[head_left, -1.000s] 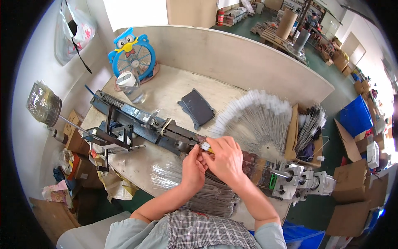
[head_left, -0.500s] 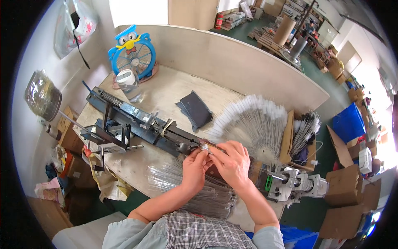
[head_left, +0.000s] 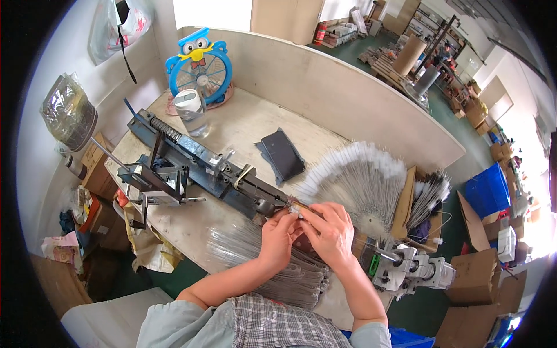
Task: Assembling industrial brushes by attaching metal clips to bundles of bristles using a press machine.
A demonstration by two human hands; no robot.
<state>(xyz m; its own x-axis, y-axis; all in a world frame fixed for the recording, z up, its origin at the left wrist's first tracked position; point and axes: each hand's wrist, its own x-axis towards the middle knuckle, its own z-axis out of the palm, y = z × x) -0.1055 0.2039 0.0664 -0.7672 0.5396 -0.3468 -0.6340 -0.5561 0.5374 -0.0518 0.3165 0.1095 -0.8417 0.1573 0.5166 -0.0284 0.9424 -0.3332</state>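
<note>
My left hand (head_left: pixel 278 236) and my right hand (head_left: pixel 332 231) meet at the right end of a long dark metal bench fixture (head_left: pixel 200 159). Fingers of both hands are pinched around a small white piece (head_left: pixel 295 210), which they partly cover; its kind is unclear. A rubber band (head_left: pixel 243 176) is looped over the fixture just left of the hands. Beneath my forearms lies a bundle of thin grey wires (head_left: pixel 293 279). Beyond my right hand, more thin wires with white tufted ends (head_left: pixel 362 182) are spread in a fan.
A dark phone-like slab (head_left: pixel 281 155) lies on a cloth behind the fixture. Farther back stand a clear jug (head_left: pixel 192 116) and a blue cartoon-shaped fan (head_left: pixel 202 75). A metal clamp unit (head_left: pixel 409 264) and an open carton of wires (head_left: pixel 426 200) are at right. A low partition (head_left: pixel 325 87) borders the table.
The whole view has shifted slightly, with the table's back objects now lower and farther right. Both hands stay pinched at the fixture's end, with little finger movement.
</note>
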